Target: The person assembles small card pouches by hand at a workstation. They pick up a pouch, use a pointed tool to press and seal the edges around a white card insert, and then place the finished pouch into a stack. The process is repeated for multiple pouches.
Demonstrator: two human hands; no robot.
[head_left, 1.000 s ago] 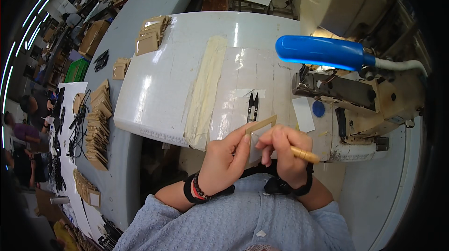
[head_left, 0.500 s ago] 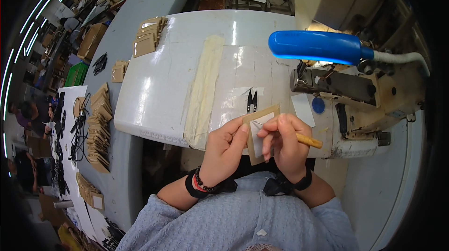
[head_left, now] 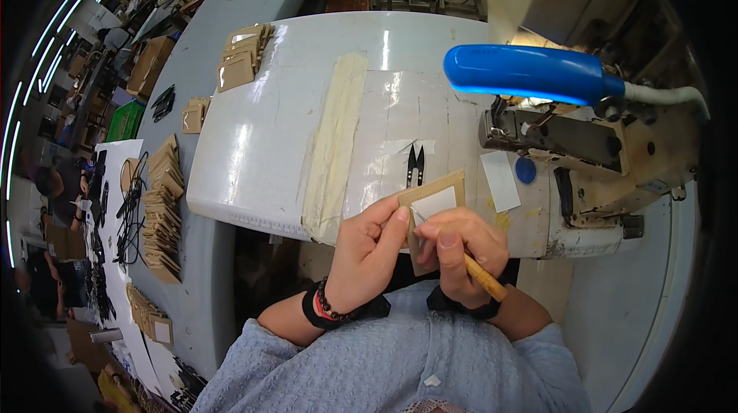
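My left hand [head_left: 367, 254] grips the left edge of a flat tan card-holder-like piece [head_left: 407, 199], thumb on its face. A white panel [head_left: 434, 204] shows on that face. My right hand [head_left: 475, 240] is closed round an awl [head_left: 484, 278] with a yellowish wooden handle and a thin metal shaft. The shaft points at the left side of the white panel. Whether its tip touches or goes under the panel, I cannot make out. My right fingers cover the lower part of the piece. Just beyond it lie black thread snips [head_left: 415, 166], blades pointing away.
At the right stands a sewing machine [head_left: 553, 140] under a blue lamp [head_left: 526, 74]. Near it lie a white card [head_left: 500, 182] and a blue disc [head_left: 526, 171]. Stacked tan pieces [head_left: 238, 67] sit at the table's far left; more piles [head_left: 161, 221] lie on the grey side table [head_left: 201, 259].
My right hand has turned and drawn lower, so the awl handle now slants down toward me. More of the white panel's upper part shows. My left hand keeps its hold.
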